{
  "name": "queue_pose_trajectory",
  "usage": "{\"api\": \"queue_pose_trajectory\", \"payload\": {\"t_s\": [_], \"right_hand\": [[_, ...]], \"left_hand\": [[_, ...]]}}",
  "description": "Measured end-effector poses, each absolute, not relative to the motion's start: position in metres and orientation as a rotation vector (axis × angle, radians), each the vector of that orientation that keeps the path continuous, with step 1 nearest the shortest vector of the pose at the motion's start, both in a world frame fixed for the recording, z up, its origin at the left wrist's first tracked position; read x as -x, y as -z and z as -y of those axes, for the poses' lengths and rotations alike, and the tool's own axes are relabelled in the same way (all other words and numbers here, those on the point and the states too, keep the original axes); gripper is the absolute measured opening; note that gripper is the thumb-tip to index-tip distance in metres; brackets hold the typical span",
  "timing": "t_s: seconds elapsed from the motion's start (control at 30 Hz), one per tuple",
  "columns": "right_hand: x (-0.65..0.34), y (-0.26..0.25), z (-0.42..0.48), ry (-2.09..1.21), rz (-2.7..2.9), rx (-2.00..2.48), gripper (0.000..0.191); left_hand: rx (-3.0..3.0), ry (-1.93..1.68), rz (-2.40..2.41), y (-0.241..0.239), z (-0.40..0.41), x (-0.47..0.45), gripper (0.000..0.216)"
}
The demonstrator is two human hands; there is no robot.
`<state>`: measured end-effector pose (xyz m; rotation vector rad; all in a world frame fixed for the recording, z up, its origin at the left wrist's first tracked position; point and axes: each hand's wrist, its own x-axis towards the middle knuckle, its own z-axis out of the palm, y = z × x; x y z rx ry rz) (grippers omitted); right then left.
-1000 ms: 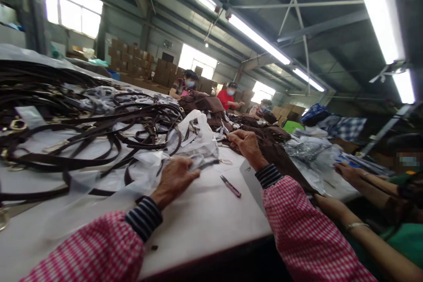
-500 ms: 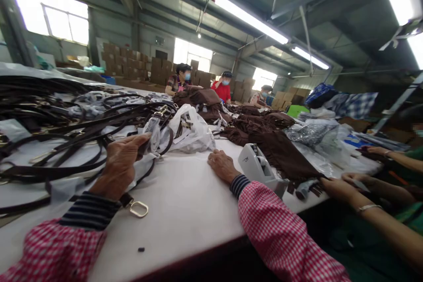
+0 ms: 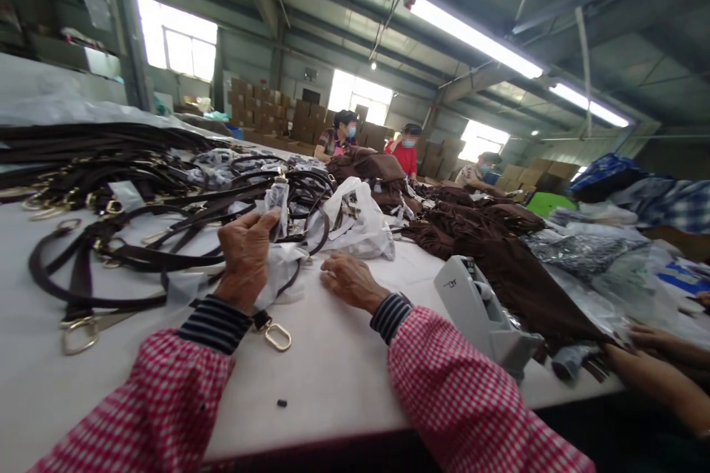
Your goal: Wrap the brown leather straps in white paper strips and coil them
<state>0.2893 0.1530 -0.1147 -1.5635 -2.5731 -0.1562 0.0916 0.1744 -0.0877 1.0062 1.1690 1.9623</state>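
Observation:
My left hand (image 3: pixel 244 255) pinches a dark brown strap near its end, where a metal clasp is wrapped in clear plastic (image 3: pixel 278 205). Below that wrist, another strap end with a gold oval ring (image 3: pixel 278 337) lies on the white table. My right hand (image 3: pixel 350 282) rests on the tabletop with its fingers loosely bent and apart, holding nothing. Just beyond it is a white plastic bag (image 3: pixel 363 225) with metal pieces inside. A grey-white device (image 3: pixel 471 303), apparently a tape dispenser, stands to the right of my right forearm.
Brown straps with gold rings (image 3: pixel 105 259) cover the left side. Dark brown fringed fabric (image 3: pixel 499 259) lies to the right, where a co-worker's hands (image 3: pixel 648 362) touch it. A small black piece (image 3: pixel 282 403) is near the table's front edge. Several people sit across.
The view has turned left, so the scene sits farther right. My right hand has moved left, away from the grey-white device and nearer my left hand, which keeps hold of the strap.

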Motion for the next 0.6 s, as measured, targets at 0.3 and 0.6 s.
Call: {"api": "queue_pose_trajectory", "payload": {"t_s": [0.3,0.6], "right_hand": [[-0.239,0.118,-0.185,0.366,2.764,1.447,0.027],[-0.295,0.104,-0.139,0.245,2.688,1.608,0.018]], "left_hand": [[-1.06,-1.955,-1.121,0.092,-0.173,-0.096,0.048],[-1.017,-1.693,-0.989,0.087,-0.164,-0.1,0.031]]}}
